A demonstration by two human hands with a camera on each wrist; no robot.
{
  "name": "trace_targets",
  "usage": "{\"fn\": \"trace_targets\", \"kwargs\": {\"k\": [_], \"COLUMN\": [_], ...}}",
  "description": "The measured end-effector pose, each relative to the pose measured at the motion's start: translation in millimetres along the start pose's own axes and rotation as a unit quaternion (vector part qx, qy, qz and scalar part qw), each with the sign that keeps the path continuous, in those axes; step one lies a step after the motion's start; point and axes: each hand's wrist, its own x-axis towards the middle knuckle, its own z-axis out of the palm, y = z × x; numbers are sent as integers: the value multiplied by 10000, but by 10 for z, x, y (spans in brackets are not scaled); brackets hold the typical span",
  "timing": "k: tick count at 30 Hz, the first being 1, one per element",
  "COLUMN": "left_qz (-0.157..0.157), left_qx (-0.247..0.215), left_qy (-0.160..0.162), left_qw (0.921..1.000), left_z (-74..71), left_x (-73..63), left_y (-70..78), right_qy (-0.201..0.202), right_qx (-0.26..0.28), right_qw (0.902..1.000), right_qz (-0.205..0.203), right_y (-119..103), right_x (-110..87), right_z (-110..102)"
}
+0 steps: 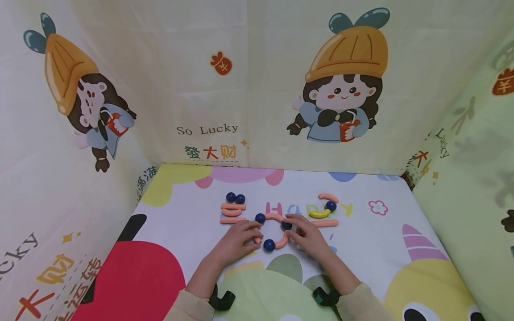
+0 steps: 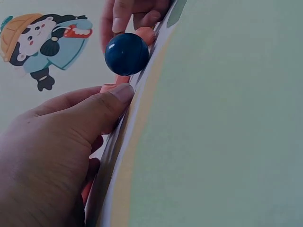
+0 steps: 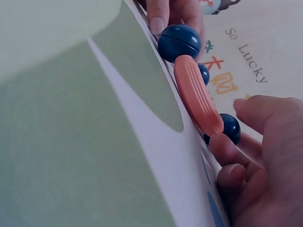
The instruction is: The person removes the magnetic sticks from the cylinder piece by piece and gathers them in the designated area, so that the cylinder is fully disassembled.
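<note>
In the head view a ring of curved salmon bars and dark blue balls lies on the table. My left hand [image 1: 239,235] pinches a salmon bar [image 2: 108,88] at the ring's left side, thumb on its near end. Right of that bar sits a blue ball [image 1: 269,245]. A curved salmon bar [image 3: 196,94] with grooves runs from this ball to another blue ball [image 3: 231,126]. My right hand [image 1: 309,234] has its fingers and thumb around that second ball. At the ring's top are a blue ball [image 1: 260,218] and a curved salmon bar [image 1: 275,216].
Behind my left hand lie two blue balls [image 1: 235,198] and several salmon bars [image 1: 231,212]. Behind my right hand are a yellow curved bar [image 1: 319,214], a blue ball [image 1: 331,205] and salmon bars [image 1: 326,223]. A printed cloth wall [image 1: 265,102] stands along the table's back edge.
</note>
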Motion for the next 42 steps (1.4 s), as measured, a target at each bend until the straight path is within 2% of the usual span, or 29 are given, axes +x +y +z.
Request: {"fn": "trace_targets", "kwargs": {"k": [6, 17, 22, 32, 37, 42], "left_qz": [112, -477, -597, -209, -163, 76], "left_qx": [55, -251, -391, -120, 91, 438], "left_qy": [59, -359, -478, -358, -399, -112], "left_qw": [9999, 9979, 9963, 9991, 9990, 9989], "left_z": [26, -9, -22, -64, -82, -152], "left_x": [-12, -3, 2, -8, -6, -15], "left_y": [-22, 36, 45, 15, 13, 18], "right_qy": [-164, -182, -194, -175, -207, -222], "right_qx": [-226, -273, -331, -238, -174, -53], "right_qw": [9990, 9983, 9976, 9982, 9985, 9990], "right_qz": [351, 485, 582, 514, 485, 386], "right_y": [-33, -47, -48, -57, -54, -33], "right_x": [6, 6, 7, 12, 6, 9], "right_z": [2, -5, -3, -12, -23, -17]}}
